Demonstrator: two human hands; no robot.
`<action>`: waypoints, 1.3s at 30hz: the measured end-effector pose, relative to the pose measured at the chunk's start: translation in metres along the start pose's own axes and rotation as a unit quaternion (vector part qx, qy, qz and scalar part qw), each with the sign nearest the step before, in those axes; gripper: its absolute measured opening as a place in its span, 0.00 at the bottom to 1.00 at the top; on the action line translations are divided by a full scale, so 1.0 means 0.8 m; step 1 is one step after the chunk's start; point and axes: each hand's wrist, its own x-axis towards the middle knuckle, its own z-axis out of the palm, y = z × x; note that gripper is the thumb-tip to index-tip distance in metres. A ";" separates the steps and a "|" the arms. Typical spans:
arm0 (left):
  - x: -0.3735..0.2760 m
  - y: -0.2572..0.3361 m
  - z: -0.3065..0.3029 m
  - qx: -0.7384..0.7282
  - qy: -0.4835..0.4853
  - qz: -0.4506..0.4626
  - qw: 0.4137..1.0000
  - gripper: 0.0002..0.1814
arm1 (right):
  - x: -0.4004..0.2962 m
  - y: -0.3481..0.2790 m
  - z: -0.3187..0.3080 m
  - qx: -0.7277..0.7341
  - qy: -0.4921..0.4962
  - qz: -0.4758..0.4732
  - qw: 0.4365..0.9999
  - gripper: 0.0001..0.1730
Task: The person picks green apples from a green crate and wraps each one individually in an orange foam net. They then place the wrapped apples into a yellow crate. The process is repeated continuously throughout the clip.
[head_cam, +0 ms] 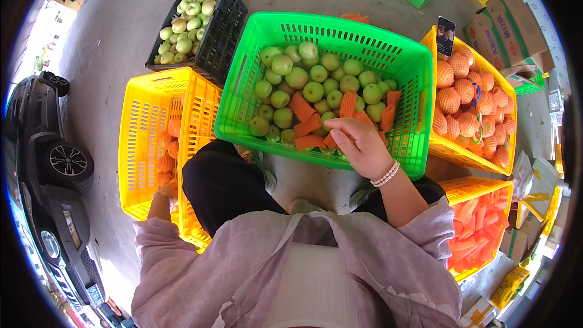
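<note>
A green plastic crate [255,32] stands before me with green apples [313,92] and loose orange foam net sleeves [308,125] on top of them. Over its near side is my right hand [360,146], thumb and fingers bent together beside an apple and a sleeve. Its fingertips are partly hidden, so I cannot tell whether it grips anything. My left hand [167,191] reaches down into a yellow plastic crate [150,77] on the left, beside several apples in orange foam nets [165,163]. Its fingers are mostly hidden there.
A black crate [232,9] of bare apples stands at the far left. On the right, a yellow crate [473,164] holds netted apples, with a phone [445,36] at its back. A nearer yellow crate [473,182] holds foam sleeves. Cardboard boxes [510,32] and a parked car [41,159] flank me.
</note>
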 end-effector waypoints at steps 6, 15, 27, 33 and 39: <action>0.032 -0.001 -0.012 -0.058 0.034 0.006 0.998 0.17 | 0.001 0.016 0.015 -0.140 -0.080 -0.034 0.986 0.20; 0.052 0.008 -0.048 -0.100 0.187 0.057 0.975 0.10 | -0.012 0.023 0.015 -0.294 -0.278 0.054 0.913 0.29; -0.205 0.351 -0.215 -0.477 0.300 0.615 0.552 0.06 | 0.006 0.169 -0.018 -0.320 -0.192 0.259 0.891 0.29; -0.130 0.431 -0.191 -0.659 0.111 0.474 0.574 0.07 | -0.001 0.222 0.010 -0.375 -0.225 0.327 0.838 0.25; -0.140 0.438 -0.216 -0.748 0.005 0.414 0.519 0.09 | 0.040 0.219 0.040 -0.419 -0.219 0.296 0.830 0.27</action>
